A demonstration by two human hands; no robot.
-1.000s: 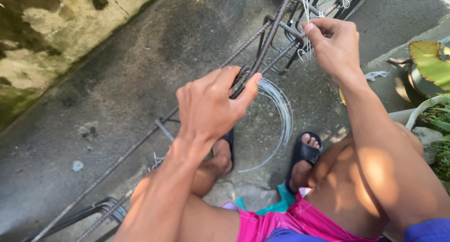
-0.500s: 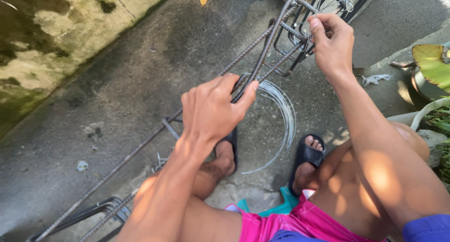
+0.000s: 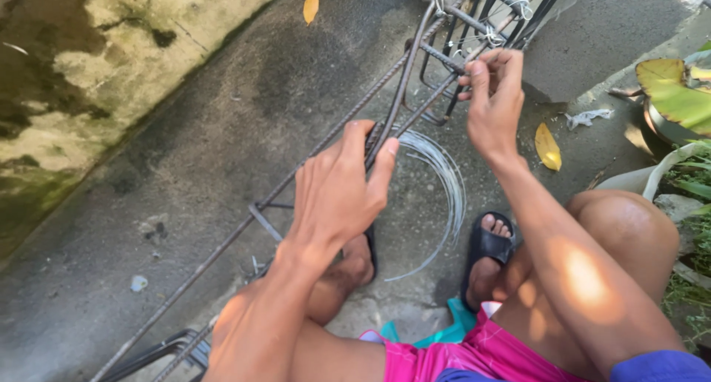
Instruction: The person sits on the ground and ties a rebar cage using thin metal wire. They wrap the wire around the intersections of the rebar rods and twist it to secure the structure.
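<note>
A long cage of steel rebar (image 3: 311, 156) runs diagonally from bottom left to top right across the concrete ground. My left hand (image 3: 337, 193) is closed around a bent steel stirrup (image 3: 400, 93) where it meets the long bars. My right hand (image 3: 495, 104) pinches at a stirrup joint farther up the cage, near thin tie wire (image 3: 492, 35) wrapped on the joints. A coil of thin silver wire (image 3: 444, 197) lies on the ground between my hands and my feet in black sandals (image 3: 485, 249).
A stained, mossy wall (image 3: 81, 71) lines the left side. Yellow fallen leaves (image 3: 548, 146) lie on the concrete. Potted plants (image 3: 678, 101) with green leaves stand at the right edge. My bare knees and pink shorts (image 3: 474, 356) fill the lower right.
My right hand has shifted slightly left and down along the cage's upper end. My left hand keeps its grip on the stirrup. The view has drifted a little.
</note>
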